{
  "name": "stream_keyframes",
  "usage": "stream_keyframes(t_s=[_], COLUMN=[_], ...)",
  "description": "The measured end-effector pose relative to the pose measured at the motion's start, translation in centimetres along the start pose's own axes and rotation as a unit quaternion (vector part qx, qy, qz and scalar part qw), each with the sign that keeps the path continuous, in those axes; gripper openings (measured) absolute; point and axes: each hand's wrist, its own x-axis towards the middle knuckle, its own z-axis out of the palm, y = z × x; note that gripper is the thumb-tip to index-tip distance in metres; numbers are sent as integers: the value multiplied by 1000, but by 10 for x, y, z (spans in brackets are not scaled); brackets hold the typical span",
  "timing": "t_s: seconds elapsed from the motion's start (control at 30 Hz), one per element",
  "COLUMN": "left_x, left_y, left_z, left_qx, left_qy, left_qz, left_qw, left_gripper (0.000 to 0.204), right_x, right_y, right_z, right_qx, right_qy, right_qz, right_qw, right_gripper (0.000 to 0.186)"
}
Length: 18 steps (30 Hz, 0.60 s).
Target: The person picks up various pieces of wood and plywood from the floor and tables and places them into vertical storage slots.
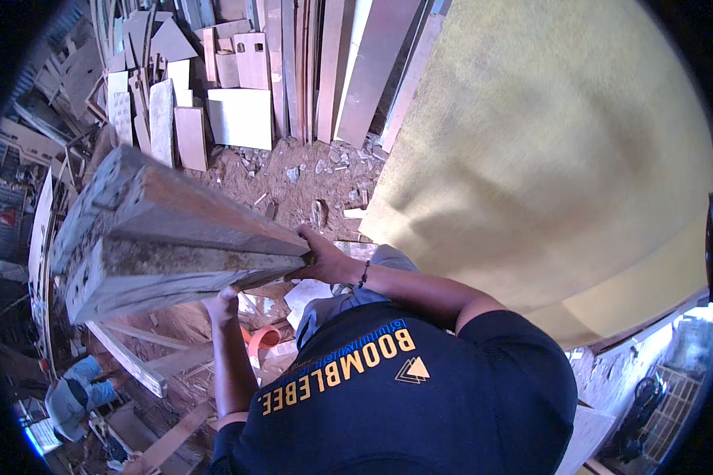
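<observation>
Several long, weathered wooden beams point(190, 245) are held together as a bundle, tilted up, with their wide cut ends close to me at the left. Their far ends narrow toward my hands. My right hand point(322, 257), a dark bracelet on its wrist, is closed around the right side of the bundle. Lower down, my left hand point(223, 302) grips the underside, its fingers partly hidden behind the wood.
A large yellowish sheet point(547, 158) fills the right side. Boards and offcuts point(239, 119) lean along the back above rubble-strewn soil point(293, 178). An orange curved piece point(263, 339) lies below my left hand. Another person point(75, 396) bends at lower left, near loose planks point(131, 360).
</observation>
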Motion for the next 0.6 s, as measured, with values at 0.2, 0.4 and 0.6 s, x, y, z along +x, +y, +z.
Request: stream_keyframes(t_s=[0.2, 0.4, 0.6], left_x=[40, 111, 211], left_y=[0, 20, -19], left_z=[-30, 10, 26], left_qx=[-17, -37, 172], left_qy=[64, 61, 107], left_qz=[77, 33, 32], left_qw=[995, 997, 979], left_gripper=[79, 83, 79], right_x=[62, 148, 242], right_y=[-1, 29, 61], right_z=[3, -30, -84], right_qx=[4, -32, -27], right_qy=[-28, -27, -32], right_qz=[-50, -116, -116], right_qw=[998, 992, 992], right_gripper=[66, 67, 72])
